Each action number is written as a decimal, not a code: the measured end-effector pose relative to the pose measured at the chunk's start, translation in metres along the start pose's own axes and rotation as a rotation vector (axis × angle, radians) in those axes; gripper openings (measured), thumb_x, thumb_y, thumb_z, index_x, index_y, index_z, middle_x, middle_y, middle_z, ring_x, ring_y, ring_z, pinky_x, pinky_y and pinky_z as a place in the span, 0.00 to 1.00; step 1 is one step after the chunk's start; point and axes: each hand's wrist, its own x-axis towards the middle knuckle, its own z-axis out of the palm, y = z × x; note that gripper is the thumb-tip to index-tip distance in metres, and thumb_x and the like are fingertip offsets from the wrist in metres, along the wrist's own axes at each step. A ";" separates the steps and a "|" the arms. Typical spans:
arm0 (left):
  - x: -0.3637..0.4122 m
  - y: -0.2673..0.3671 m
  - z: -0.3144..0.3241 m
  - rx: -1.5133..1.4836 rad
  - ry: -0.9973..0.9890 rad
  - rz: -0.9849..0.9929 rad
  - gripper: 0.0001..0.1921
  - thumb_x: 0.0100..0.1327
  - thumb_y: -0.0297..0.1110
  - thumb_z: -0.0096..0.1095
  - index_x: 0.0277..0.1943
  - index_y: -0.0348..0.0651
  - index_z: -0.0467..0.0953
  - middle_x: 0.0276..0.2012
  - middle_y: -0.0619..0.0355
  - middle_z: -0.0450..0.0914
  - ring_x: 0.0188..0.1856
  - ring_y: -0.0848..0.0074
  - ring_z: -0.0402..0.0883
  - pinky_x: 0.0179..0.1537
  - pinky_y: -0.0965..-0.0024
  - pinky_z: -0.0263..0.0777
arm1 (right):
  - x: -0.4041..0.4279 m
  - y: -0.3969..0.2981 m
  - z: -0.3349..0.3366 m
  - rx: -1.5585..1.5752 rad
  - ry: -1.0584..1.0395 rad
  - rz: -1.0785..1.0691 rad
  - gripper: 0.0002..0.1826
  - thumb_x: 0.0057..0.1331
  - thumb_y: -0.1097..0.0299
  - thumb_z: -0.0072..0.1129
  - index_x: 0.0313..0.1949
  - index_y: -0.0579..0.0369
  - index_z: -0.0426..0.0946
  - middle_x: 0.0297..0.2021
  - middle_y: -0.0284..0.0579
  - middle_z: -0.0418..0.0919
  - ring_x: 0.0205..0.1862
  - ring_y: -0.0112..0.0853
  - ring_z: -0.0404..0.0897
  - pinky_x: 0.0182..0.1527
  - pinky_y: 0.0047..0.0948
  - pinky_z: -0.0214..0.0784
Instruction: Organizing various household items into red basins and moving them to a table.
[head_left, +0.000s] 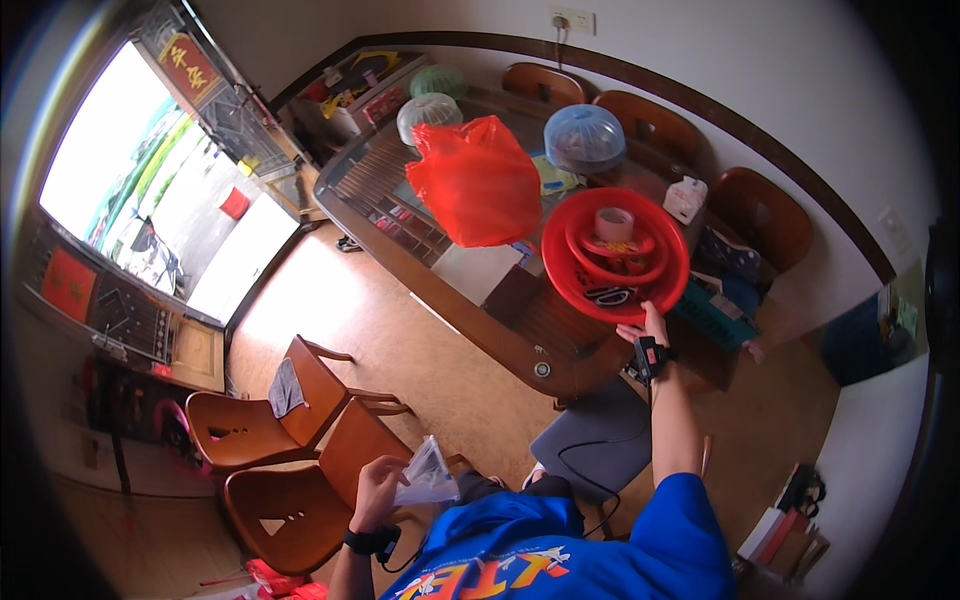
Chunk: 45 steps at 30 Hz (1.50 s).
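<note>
My left hand (380, 487), low and left of my body, is closed on a clear plastic bag (429, 478). On the right, my right hand (646, 327) grips the near rim of a large red plastic basin (553, 289) by the table's corner. Smaller red basins are nested in it, with a roll of tape (614, 224) on top. Black-handled scissors (609, 296) lie in the large basin near my right hand. A red plastic bag (480, 187) stands on the table left of the basins.
The wooden table (442, 322) with a glass top also bears a blue mesh-like cover (584, 139) and a white plastic bag (685, 199). Wooden chairs (281, 517) stand at left, a grey-topped stool (592, 442) before me. A teal box (716, 311) is right of the basins.
</note>
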 end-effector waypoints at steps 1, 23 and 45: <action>0.001 0.001 -0.002 -0.006 0.025 -0.002 0.12 0.56 0.19 0.49 0.39 0.29 0.79 0.28 0.53 0.82 0.30 0.75 0.82 0.35 0.74 0.73 | 0.000 0.001 0.008 0.000 -0.021 0.021 0.29 0.62 0.54 0.56 0.59 0.51 0.64 0.52 0.56 0.74 0.49 0.55 0.78 0.51 0.56 0.74; 0.202 -0.053 -0.140 -0.017 -0.191 -0.006 0.13 0.58 0.23 0.46 0.40 0.34 0.80 0.23 0.58 0.80 0.26 0.81 0.75 0.28 0.77 0.65 | -0.217 -0.100 0.268 -0.033 -0.206 -0.589 0.21 0.65 0.60 0.58 0.56 0.50 0.71 0.49 0.40 0.80 0.47 0.33 0.81 0.43 0.35 0.78; 0.400 -0.050 -0.326 0.024 0.173 0.017 0.12 0.59 0.21 0.46 0.40 0.33 0.79 0.24 0.54 0.81 0.28 0.77 0.80 0.33 0.74 0.72 | -0.020 0.114 0.761 0.072 -0.749 -0.022 0.21 0.68 0.65 0.48 0.59 0.57 0.63 0.53 0.52 0.74 0.51 0.45 0.78 0.43 0.45 0.82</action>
